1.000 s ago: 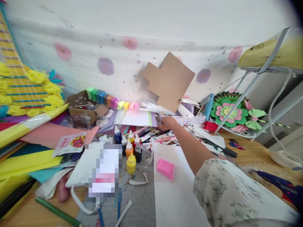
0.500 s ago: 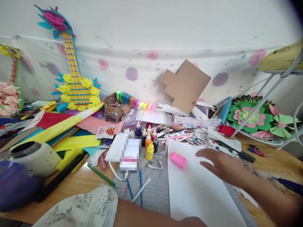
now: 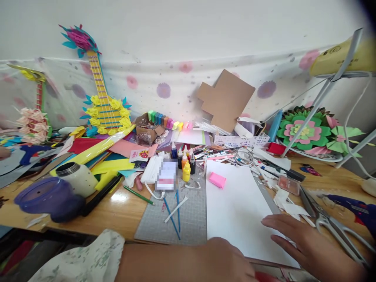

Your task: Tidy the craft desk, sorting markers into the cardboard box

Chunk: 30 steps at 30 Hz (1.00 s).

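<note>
My right hand [image 3: 299,239] hovers over or rests on the lower right edge of a white paper sheet [image 3: 232,207]; which, I cannot tell. Its fingers are stretched and apart, with nothing between them. Across the sheet's bottom edge lies my left hand [image 3: 226,254], back upward, its fingers hidden at the lower frame edge. A bit of something red [image 3: 264,277] shows beside it. On the upper part of the sheet sits a pink wrapped block [image 3: 217,180], apart from both hands. Large scissors [image 3: 331,225] lie to the right of my right hand.
A grey cutting mat [image 3: 188,223] lies under the sheet. Small paint bottles [image 3: 186,171], a phone [image 3: 166,174] and many pens [image 3: 217,156] stand or lie behind. At right is a blue glue gun [image 3: 352,207]; at left, a purple jar [image 3: 47,197] and another person's hand [image 3: 3,152].
My right hand has drawn back from beside the pink block toward the sheet's near edge. The view has shifted, showing more table at left and the scissors at right. The pink block stays on the sheet.
</note>
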Each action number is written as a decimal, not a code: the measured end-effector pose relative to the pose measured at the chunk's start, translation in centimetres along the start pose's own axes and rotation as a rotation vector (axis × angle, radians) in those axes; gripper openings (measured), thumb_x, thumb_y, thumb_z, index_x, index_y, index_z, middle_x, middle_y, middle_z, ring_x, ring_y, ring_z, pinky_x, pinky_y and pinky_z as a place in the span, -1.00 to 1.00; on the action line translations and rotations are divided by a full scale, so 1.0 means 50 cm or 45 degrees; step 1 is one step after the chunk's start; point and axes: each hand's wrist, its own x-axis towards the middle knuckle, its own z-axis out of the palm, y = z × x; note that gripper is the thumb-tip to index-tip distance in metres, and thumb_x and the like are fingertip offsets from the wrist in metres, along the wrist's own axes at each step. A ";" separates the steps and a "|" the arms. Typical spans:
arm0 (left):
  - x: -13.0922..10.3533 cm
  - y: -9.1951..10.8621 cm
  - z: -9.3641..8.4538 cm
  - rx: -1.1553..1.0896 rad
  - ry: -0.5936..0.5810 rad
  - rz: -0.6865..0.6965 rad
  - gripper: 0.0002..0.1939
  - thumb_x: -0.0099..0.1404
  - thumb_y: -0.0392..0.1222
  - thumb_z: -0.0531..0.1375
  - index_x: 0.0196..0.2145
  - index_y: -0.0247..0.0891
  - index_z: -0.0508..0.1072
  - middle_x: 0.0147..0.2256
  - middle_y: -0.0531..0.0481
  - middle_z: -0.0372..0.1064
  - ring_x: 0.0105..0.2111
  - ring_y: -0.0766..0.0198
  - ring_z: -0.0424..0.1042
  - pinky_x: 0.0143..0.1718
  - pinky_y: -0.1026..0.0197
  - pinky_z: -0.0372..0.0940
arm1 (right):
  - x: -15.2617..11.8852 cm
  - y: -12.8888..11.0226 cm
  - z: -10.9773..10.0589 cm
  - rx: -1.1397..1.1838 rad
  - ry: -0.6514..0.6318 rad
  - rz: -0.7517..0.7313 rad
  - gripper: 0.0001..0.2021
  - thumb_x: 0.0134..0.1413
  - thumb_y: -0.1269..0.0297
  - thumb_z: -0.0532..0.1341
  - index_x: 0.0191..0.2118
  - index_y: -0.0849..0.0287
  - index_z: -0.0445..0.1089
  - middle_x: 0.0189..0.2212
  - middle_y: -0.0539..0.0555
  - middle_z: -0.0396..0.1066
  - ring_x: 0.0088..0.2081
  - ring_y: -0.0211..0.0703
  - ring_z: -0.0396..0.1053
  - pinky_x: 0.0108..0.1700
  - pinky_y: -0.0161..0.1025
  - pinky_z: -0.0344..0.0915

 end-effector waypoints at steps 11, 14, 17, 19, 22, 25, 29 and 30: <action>-0.133 0.038 0.004 0.274 0.302 -0.600 -0.50 0.17 -0.19 0.26 0.06 -0.16 0.26 0.17 -0.11 0.18 0.23 -0.03 0.04 0.25 -0.13 0.02 | -0.040 -0.033 0.020 0.060 -0.236 0.008 -0.45 0.00 0.25 0.27 0.16 -0.12 0.30 0.20 0.09 0.23 0.17 0.10 0.24 0.16 0.07 0.23; -0.120 0.031 0.008 0.320 0.321 -0.617 -0.59 0.19 -0.30 0.20 0.01 -0.17 0.30 0.16 -0.09 0.21 0.22 -0.03 0.08 0.23 -0.16 0.10 | -0.041 -0.056 0.001 0.062 -0.297 0.055 -0.42 -0.04 0.36 0.27 0.17 -0.06 0.29 0.22 0.12 0.20 0.19 0.10 0.19 0.19 0.08 0.17; -0.107 0.021 0.003 0.383 0.316 -0.580 -0.62 0.18 -0.37 0.15 -0.02 -0.20 0.33 0.16 -0.12 0.23 0.23 -0.03 0.10 0.20 -0.16 0.15 | -0.048 -0.069 -0.016 0.042 -0.295 0.083 -0.42 -0.05 0.39 0.27 0.16 0.01 0.29 0.21 0.16 0.20 0.19 0.12 0.18 0.18 0.08 0.18; -0.100 0.012 -0.002 0.409 0.276 -0.539 -0.60 0.18 -0.39 0.13 -0.01 -0.21 0.34 0.15 -0.14 0.24 0.22 -0.03 0.12 0.18 -0.16 0.19 | -0.054 -0.070 -0.023 0.014 -0.291 0.090 -0.42 -0.05 0.39 0.27 0.16 0.04 0.29 0.21 0.18 0.19 0.18 0.13 0.18 0.17 0.08 0.19; -0.088 -0.006 -0.012 0.406 0.216 -0.503 -0.55 0.15 -0.40 0.14 0.01 -0.17 0.34 0.16 -0.13 0.24 0.20 -0.04 0.15 0.16 -0.18 0.21 | -0.063 -0.060 -0.028 -0.010 -0.270 0.088 -0.45 -0.02 0.37 0.27 0.16 0.08 0.28 0.20 0.21 0.20 0.16 0.13 0.20 0.15 0.07 0.21; -0.073 -0.021 -0.026 0.380 0.185 -0.494 -0.49 0.11 -0.37 0.20 0.04 -0.12 0.33 0.18 -0.09 0.21 0.20 -0.05 0.14 0.17 -0.21 0.17 | -0.074 -0.045 -0.035 -0.007 -0.243 0.103 -0.48 0.01 0.33 0.26 0.15 0.13 0.29 0.18 0.24 0.21 0.15 0.13 0.21 0.12 0.06 0.23; -0.048 -0.033 -0.060 0.364 0.096 -0.427 -0.66 0.19 -0.19 0.23 -0.05 -0.12 0.42 0.11 -0.11 0.31 0.13 -0.05 0.24 0.11 -0.17 0.22 | -0.097 -0.025 -0.048 0.032 -0.169 0.142 -0.55 0.06 0.30 0.24 0.11 0.15 0.33 0.13 0.25 0.27 0.10 0.09 0.27 0.07 0.01 0.28; -0.041 -0.036 -0.070 0.375 0.061 -0.407 -0.73 0.22 -0.18 0.20 -0.09 -0.13 0.45 0.07 -0.10 0.35 0.08 -0.04 0.30 0.07 -0.15 0.25 | -0.103 -0.020 -0.051 0.046 -0.145 0.147 -0.57 0.07 0.30 0.24 0.09 0.16 0.34 0.11 0.25 0.29 0.08 0.06 0.29 0.06 0.00 0.29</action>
